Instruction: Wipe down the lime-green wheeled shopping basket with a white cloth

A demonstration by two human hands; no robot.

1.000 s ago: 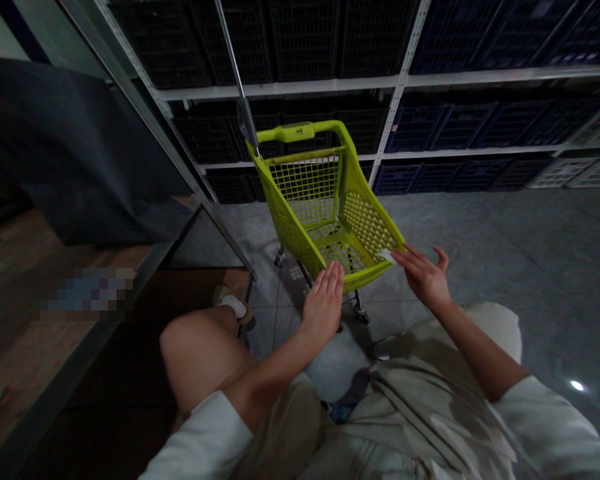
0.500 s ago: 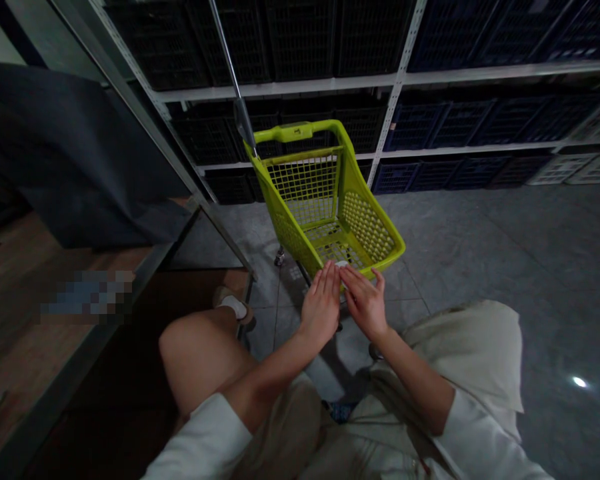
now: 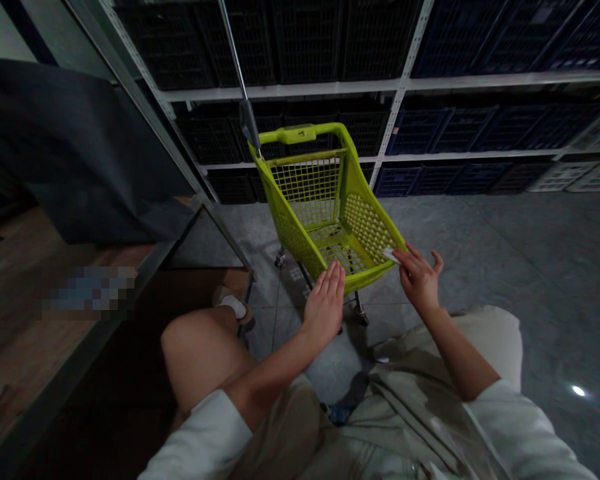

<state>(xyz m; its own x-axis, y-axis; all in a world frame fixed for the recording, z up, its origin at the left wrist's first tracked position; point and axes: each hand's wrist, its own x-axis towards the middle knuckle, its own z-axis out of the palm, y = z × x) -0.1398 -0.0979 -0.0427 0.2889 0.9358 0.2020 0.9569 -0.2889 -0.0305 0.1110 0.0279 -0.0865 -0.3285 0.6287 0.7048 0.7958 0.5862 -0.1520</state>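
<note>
A yellow-green shopping cart [image 3: 353,283] with grid walls stands in front of me, its basket showing only its own grid floor. At the near left corner of its rim is my left hand [image 3: 325,300], fingers stretched out and close together; whether it presses on the rim I cannot tell. Between the fingertips of my right hand [image 3: 420,277] is a small thin white piece, like a wipe or folded paper [image 3: 392,256], against the rim's near right corner. The hand hides part of it.
Metal shelving [image 3: 403,83] with black crates [image 3: 310,40] and blue crates [image 3: 480,40] runs behind the cart. To my left is a wooden-topped table [image 3: 20,340] with a dark cloth [image 3: 100,160]. A metal pole [image 3: 234,50] rises from the cart's handle. Grey floor [image 3: 545,267] extends right.
My right hand has moved right along the cart's near rim with the white piece, away from my left hand. The left hand has stayed about where it was.
</note>
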